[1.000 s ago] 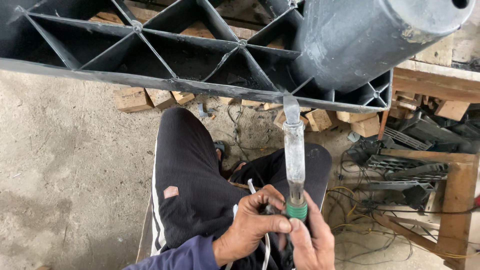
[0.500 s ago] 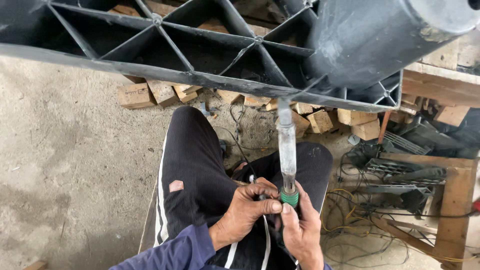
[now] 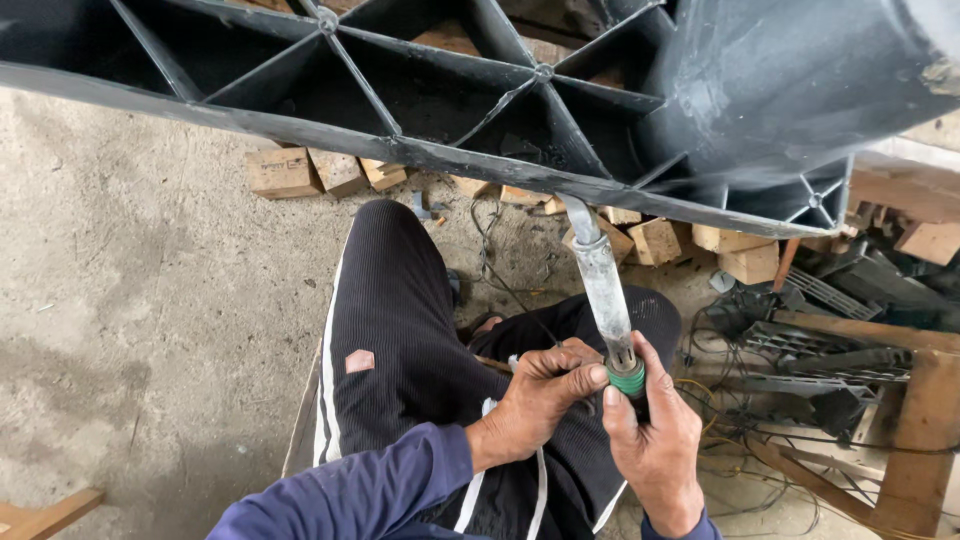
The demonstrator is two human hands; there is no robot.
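Low at 5 o'clock, two bare hands close around the base of a metal-barrelled tool (image 3: 606, 290), a heat-gun-like nozzle with a green collar (image 3: 628, 380). Curled tight, the left hand (image 3: 535, 400) pinches the collar with thumb and fingers from 9 o'clock; the right hand (image 3: 655, 440) wraps the handle below, thumb up beside the green ring, its fingers hidden behind the grip. From the hands the barrel rises toward 12 o'clock, its flattened tip touching the lower edge of a black ribbed plastic panel (image 3: 420, 110) that spans the top of the view. A large dark cylinder (image 3: 790, 80) bulks at 1 o'clock. One knee in black striped trousers (image 3: 400, 320) sits beneath the hands. Scattered at 11 to 1 o'clock under the panel lie roughly a dozen wooden blocks (image 3: 285, 172); an exact count is not possible. Tangled wires (image 3: 740, 330) and a wooden frame (image 3: 920, 430) crowd 3 o'clock on the concrete floor (image 3: 130, 300).
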